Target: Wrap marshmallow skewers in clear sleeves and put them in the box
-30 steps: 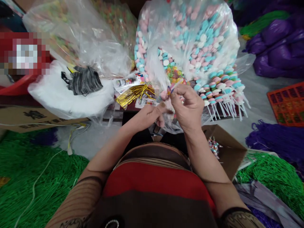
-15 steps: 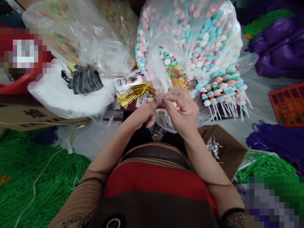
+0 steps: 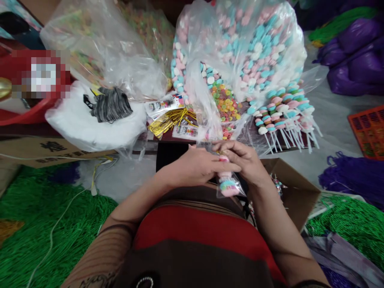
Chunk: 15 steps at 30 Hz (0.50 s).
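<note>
My left hand point(image 3: 196, 166) and my right hand point(image 3: 244, 160) meet over my lap, fingers pinched together on a small clear packet of pastel candy point(image 3: 228, 186) that hangs down toward me. Just beyond my hands lie gold twist ties point(image 3: 169, 119) and printed labels point(image 3: 162, 105). A row of pastel candy skewers point(image 3: 282, 114) spreads out to the right of them. Behind stands a big clear bag of pink, blue and white candies point(image 3: 255, 52), with colourful ring candies point(image 3: 225, 106) at its foot.
Another clear bag of mixed candy point(image 3: 99, 52) stands at the back left, over a white bag point(image 3: 90, 124) with a striped cloth point(image 3: 111, 105). An open cardboard box point(image 3: 295, 192) sits by my right knee. Green bead strands point(image 3: 45, 224) and purple strands point(image 3: 351, 180) cover the floor. An orange crate point(image 3: 367, 130) is far right.
Both hands have come down from in front of the candy bags toward my lap, and the small packet now hangs filled below my fingers.
</note>
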Motion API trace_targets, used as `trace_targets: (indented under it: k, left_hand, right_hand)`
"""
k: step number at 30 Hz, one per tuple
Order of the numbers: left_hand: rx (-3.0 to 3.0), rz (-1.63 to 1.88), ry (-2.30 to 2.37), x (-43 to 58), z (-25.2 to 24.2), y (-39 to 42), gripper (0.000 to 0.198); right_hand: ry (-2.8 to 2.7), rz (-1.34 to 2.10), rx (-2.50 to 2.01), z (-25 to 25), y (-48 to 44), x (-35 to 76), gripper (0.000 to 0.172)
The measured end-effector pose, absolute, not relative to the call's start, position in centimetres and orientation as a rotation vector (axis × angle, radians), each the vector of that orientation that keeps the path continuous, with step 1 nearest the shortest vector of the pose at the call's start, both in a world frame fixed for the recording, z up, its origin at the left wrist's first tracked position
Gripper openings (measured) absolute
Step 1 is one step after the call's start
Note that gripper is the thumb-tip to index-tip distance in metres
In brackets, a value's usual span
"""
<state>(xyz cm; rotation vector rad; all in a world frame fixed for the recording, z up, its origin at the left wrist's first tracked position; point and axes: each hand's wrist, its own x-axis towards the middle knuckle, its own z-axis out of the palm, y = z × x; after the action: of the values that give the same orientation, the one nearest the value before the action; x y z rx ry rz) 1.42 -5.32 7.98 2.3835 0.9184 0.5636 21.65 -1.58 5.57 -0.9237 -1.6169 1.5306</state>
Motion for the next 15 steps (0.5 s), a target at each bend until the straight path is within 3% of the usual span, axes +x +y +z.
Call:
trace_targets:
  k: [3,6,12,15]
  left_hand:
    - [2.482,0.411,0.813,3.2,7.5,-5.9,0.050]
    - [2.435,0.487,0.868,3.3,6.4,-5.4,0.050]
    - [2.350,0.630,1.648,-0.9,3.2,-1.4,0.031]
    - [2.272,0.456,1.977,-2.5,1.8,0.3,0.028]
  right_hand:
    - [-1.688,1.460,-0.961,5.6,-2.6,25.0,0.027]
    - [-1.625,1.280,-1.208,4.9,-4.0,30.0,0.024]
    - [-1.456,0.880,-1.902,-0.9,-7.4,44.0,0.044]
    - [-1.567,0.719,-2.008,-4.7,-9.1,50.0,0.039]
